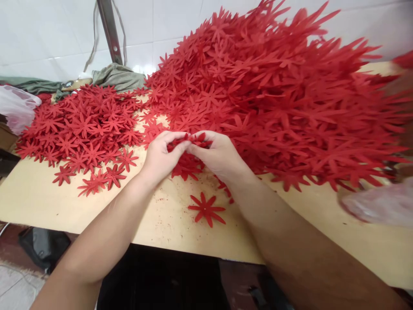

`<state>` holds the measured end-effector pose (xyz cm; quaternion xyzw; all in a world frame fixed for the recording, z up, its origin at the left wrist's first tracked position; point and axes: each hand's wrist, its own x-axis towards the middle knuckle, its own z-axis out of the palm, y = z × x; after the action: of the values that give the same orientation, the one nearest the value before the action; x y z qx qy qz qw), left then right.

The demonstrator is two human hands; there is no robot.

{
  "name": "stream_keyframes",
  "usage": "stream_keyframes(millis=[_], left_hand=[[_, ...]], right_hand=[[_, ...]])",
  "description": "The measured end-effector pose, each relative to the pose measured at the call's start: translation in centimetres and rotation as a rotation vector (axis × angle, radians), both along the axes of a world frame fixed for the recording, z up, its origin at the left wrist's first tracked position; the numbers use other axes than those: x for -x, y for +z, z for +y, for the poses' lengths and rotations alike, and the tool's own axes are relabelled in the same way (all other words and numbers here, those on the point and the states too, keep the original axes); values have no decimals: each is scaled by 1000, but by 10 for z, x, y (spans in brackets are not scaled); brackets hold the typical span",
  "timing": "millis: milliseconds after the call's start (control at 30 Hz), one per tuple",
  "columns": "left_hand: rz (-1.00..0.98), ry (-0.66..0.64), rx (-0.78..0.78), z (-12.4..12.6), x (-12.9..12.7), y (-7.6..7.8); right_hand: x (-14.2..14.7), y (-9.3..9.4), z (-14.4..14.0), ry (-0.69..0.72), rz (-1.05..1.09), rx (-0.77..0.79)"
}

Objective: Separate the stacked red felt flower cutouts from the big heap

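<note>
Head view. Both hands meet just above the centre of the frame, over a pale wooden table. The left hand and the right hand pinch between them a small bunch of red flower cut-outs; the fingers of the left hand are curled shut on the bunch's left edge, and those of the right hand close on its right edge, thumbs toward one another. The bunch sits at the near rim of a large heap of red cut-outs that fills the frame from 12 to 3 o'clock (many-petalled star shapes, all one colour). More cut-outs lie on the table directly beneath the hands. A flatter spread of cut-outs lies at 9 to 10 o'clock, apart from the hands. One single cut-out lies alone on the bare table at 6 o'clock of the hands, between the two forearms. Grey-green cloth lies at the table's far edge, at 11 o'clock, below a white tiled wall. Clear plastic bags lie at the left edge and at 4 o'clock, the latter blurred.
</note>
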<state>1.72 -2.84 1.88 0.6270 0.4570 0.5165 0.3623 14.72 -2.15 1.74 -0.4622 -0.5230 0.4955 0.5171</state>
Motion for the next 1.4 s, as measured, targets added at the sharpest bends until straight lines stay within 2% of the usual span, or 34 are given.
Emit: stream_keyframes(millis=[167,500,733,867,1100,1400], left_hand=[[-150,55,138,5,2,-1],[-214,158,135,12,9,-1],[-196,76,106,14,6,-8],[-224,78,97,14,4,-8],[-97,67,29,13,6,-7],[-75,212,14,19,12,-8]], right_hand=[[-1,3,-2,36,37,-17],[-7,4,4,-15,79,25],[-6,2,3,59,123,4],[-6,3,0,110,119,6],[-6,6,3,-39,147,52],[-12,8,7,-137,218,35]])
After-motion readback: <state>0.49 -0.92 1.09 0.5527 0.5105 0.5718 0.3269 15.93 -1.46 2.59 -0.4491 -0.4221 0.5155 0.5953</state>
